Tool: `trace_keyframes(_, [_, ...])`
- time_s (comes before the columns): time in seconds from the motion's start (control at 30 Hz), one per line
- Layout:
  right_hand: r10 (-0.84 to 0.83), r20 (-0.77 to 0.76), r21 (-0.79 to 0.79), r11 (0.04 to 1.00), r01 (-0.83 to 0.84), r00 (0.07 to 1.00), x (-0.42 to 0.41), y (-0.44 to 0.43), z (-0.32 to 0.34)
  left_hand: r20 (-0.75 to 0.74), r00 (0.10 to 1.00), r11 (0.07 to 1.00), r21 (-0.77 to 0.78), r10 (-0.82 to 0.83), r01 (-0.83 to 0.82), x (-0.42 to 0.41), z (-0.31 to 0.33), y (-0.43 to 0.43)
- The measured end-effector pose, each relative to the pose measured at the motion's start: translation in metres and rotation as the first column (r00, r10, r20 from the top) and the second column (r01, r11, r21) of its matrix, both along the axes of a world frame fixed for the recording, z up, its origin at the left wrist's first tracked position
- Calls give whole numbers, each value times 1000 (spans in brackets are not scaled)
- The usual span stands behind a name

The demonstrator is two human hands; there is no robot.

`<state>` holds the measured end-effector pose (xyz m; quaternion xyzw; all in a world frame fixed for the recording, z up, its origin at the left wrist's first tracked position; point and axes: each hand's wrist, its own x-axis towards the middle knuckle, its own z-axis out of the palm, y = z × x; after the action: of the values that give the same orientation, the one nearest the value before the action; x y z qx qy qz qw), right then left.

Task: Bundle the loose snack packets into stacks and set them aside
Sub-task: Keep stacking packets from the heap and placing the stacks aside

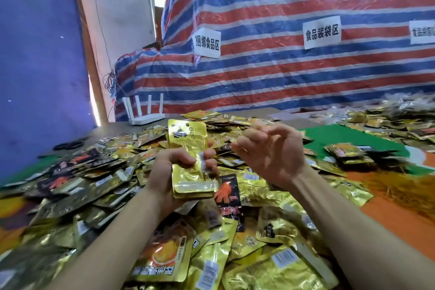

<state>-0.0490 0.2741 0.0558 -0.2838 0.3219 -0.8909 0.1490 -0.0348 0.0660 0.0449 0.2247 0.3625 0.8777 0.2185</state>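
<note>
My left hand [164, 172] grips a small stack of gold snack packets [190, 162], held upright over the heap with the plain backs toward me. My right hand [268, 153] hovers just right of the stack, palm toward me, with its fingers curled; I see nothing in it, though blur at the fingertips could hide something thin. Beneath both hands, a deep heap of loose gold and black packets [235, 231] covers the table.
More packets spread right across a green and orange cover [348, 135], with a small pile [348, 154] there. A white router [146, 110] stands at the back left beside dark scissors [68, 145]. A striped tarp with paper signs [321, 32] walls off the back.
</note>
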Motion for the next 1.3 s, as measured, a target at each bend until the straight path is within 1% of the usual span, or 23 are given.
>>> trace_keyframes(0.07, [-16, 14, 44, 999, 15, 1000, 1, -2, -1, 5, 1000, 1000, -20, 1, -1, -1, -2, 1])
trace_keyframes(0.13, [-82, -7, 169, 982, 82, 997, 1, -6, -3, -6, 1000, 999, -45, 5, -5, -2, -2, 2])
trace_keyframes(0.2, [-116, -62, 265, 956, 129, 991, 0, -11, -5, -20, 1000, 994, -110, 15, -17, -3, -4, 2])
trace_keyframes(0.27, [-121, -94, 296, 944, 143, 988, 0, -15, -8, -19, 998, 982, -181, 55, -58, -5, -5, 0])
trace_keyframes(0.37, [-203, -146, 355, 903, 243, 968, -1, -17, -10, 3, 990, 954, -270, 138, -132, -7, -7, -2])
trace_keyframes(0.43, [-246, -181, 387, 872, 299, 952, 0, -18, -10, 60, 970, 938, -273, 237, -212, -6, -5, -1])
trace_keyframes(0.5, [-284, -206, 416, 841, 347, 936, 3, -22, -11, 78, 938, 917, -251, 339, -311, -7, -3, 1])
trace_keyframes(0.57, [-319, -239, 462, 794, 396, 917, 7, -28, -13, 46, 898, 882, -217, 437, -418, -8, -3, 3])
trace_keyframes(0.63, [-329, -289, 513, 740, 436, 899, 12, -38, -18, 14, 833, 820, -191, 553, -540, -9, -2, 4])
trace_keyframes(0.7, [-305, -344, 514, 730, 450, 888, 18, -51, -23, 21, 800, 793, -150, 600, -591, -8, -1, 5])
trace_keyframes(0.77, [-287, -424, 486, 728, 484, 859, 25, -64, -27, 59, 788, 787, -143, 613, -601, -4, 1, 8])
trace_keyframes(0.83, [-340, -503, 465, 669, 580, 795, 30, -72, -27, 97, 763, 766, -165, 639, -621, -1, 0, 13])
trace_keyframes(0.9, [-412, -548, 459, 580, 673, 728, 31, -74, -28, 135, 805, 814, -157, 578, -559, -1, -2, 18])
trace_keyframes(0.93, [-431, -556, 458, 554, 695, 711, 31, -73, -29, 137, 834, 843, -141, 535, -518, -1, -2, 20])
trace_keyframes(1.0, [-432, -566, 445, 556, 702, 702, 31, -71, -31, 117, 870, 877, -120, 478, -466, -2, -4, 21])
trace_keyframes(1.07, [-411, -588, 429, 571, 699, 697, 30, -71, -33, 108, 877, 882, -103, 469, -459, -3, -4, 20])
trace_keyframes(1.1, [-407, -607, 424, 562, 711, 683, 29, -71, -33, 109, 880, 886, -102, 462, -453, -3, -4, 19])
trace_keyframes(1.2, [-418, -656, 428, 479, 766, 628, 22, -70, -33, 85, 881, 880, -149, 466, -451, -2, -3, 19])
trace_keyframes(1.3, [-381, -654, 505, 423, 752, 653, 19, -65, -30, 82, 846, 843, -175, 527, -509, -2, -3, 23])
